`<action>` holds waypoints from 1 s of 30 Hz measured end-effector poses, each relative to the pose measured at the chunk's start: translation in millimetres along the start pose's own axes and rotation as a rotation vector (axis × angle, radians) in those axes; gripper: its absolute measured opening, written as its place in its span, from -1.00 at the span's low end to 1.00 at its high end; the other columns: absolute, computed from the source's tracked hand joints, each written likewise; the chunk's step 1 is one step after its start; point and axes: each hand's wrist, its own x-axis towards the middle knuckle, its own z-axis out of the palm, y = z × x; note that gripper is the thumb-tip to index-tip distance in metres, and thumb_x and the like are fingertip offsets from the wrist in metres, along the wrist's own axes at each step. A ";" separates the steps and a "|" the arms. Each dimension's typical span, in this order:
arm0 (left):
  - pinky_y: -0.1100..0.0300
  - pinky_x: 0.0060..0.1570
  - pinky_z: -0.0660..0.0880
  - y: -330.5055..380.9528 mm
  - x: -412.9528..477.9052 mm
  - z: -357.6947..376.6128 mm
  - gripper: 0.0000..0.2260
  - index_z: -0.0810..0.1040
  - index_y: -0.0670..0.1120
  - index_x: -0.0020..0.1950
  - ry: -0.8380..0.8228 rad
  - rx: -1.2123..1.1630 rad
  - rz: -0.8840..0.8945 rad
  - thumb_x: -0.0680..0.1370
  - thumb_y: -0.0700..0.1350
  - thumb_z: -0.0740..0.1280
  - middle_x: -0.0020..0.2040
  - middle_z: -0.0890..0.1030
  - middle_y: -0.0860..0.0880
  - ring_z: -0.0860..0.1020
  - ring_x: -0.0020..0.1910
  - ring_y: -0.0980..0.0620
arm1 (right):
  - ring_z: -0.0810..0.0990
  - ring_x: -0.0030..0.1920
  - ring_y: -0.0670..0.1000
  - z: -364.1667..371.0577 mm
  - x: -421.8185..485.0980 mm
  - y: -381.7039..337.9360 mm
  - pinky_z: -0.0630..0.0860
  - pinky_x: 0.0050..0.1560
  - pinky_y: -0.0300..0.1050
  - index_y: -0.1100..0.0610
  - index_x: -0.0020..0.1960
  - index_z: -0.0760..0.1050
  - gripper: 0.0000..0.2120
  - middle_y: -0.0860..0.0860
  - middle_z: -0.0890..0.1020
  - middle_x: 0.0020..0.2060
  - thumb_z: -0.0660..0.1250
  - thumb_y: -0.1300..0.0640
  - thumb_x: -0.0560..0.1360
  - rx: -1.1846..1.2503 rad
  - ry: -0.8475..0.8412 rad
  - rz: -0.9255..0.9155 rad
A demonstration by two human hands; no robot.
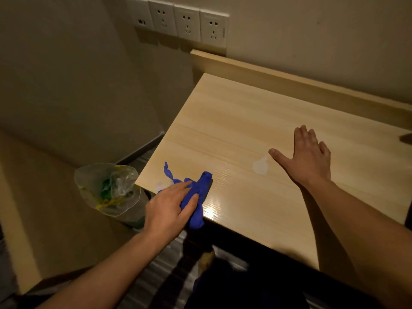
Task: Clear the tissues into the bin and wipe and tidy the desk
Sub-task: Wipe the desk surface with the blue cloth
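The fingers (189, 198) of the left hand (166, 210) lie spread and nearly flat on a crumpled blue cloth (198, 197), pressing it onto the tabletop (256, 121) at its near left corner; they rest on the cloth rather than close around it. One end of the cloth hangs over the tabletop's front edge just below these fingers, and a thin twisted tail of it runs away beyond them toward the far left. Just to the left of the fingertips a faint pale smear (160, 186) shows on the wood. The left forearm comes up from the lower left, wrist level with the tabletop edge.

The right hand (308, 157) lies palm down, holding nothing, fingers (303, 136) extended together toward the far wall and the thumb stretched out to the left. Just beside that thumb, to its near left, sits a small whitish patch (260, 166); whether it is a tissue scrap or a wet mark cannot be told. The right forearm reaches in from the lower right.

Left of the left hand and below the tabletop corner stands a bin (109, 190) lined with a clear plastic bag (89, 175). Inside lie crumpled clear plastic and something green; no more can be made out.
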 end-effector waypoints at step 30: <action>-0.13 0.63 -0.15 -5.7 205.0 41.5 -0.21 -0.20 0.00 0.70 -0.290 0.392 0.047 0.61 0.45 -0.24 0.69 -0.20 -0.03 -0.23 0.67 -0.03 | -0.17 0.66 -0.04 -2.4 9.8 -0.8 -0.09 0.64 0.13 -0.05 0.69 -0.10 0.01 -0.08 -0.11 0.68 -0.03 -0.62 0.44 0.097 -0.061 0.084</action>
